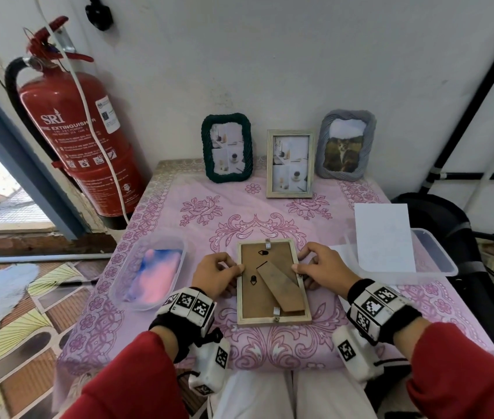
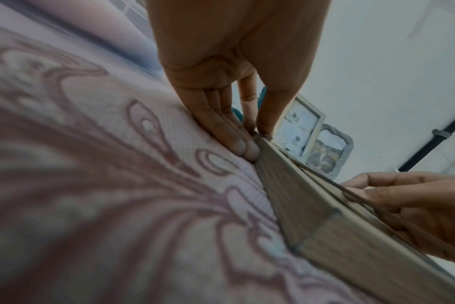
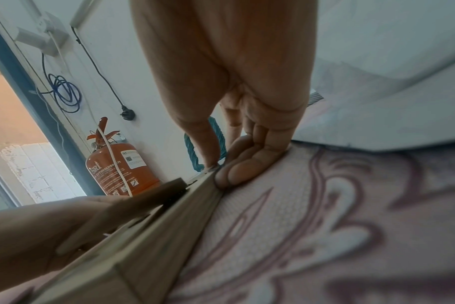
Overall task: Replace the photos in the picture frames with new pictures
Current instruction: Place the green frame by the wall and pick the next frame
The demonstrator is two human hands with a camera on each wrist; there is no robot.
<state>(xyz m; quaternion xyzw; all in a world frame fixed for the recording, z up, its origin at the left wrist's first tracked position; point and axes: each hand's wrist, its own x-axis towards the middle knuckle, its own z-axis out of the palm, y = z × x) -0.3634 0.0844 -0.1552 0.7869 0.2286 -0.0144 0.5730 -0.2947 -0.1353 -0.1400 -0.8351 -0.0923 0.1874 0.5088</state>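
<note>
The wooden picture frame point(image 1: 273, 282) lies face down on the near middle of the desk point(image 1: 161, 225), on its pink patterned cloth, brown backing board and folded easel stand uppermost. The step in hand looks like opening the back: the small metal tabs at the top and bottom edges appear to hold the board in, so the next move probably calls for turning or bending them aside and lifting the board out to reach the photo.

The left hand point(image 1: 216, 275) grips the frame's left edge, thumb on top of the rail and curled fingertips point(image 2: 243, 146) pressed against its outer side at the cloth. The right hand point(image 1: 324, 267) mirrors it on the right edge, thumb over the rail, fingers point(image 3: 238, 170) tucked against the side.

Further out, a clear plastic tray point(image 1: 179, 246) on the left holds a pink-and-blue print point(image 1: 156, 273); another tray point(image 1: 439, 258) on the right holds a white sheet point(image 1: 384, 237). Against the wall stand a dark green frame point(image 1: 227, 148), a pale wooden frame point(image 1: 290, 163) and a grey frame point(image 1: 345, 145).
</note>
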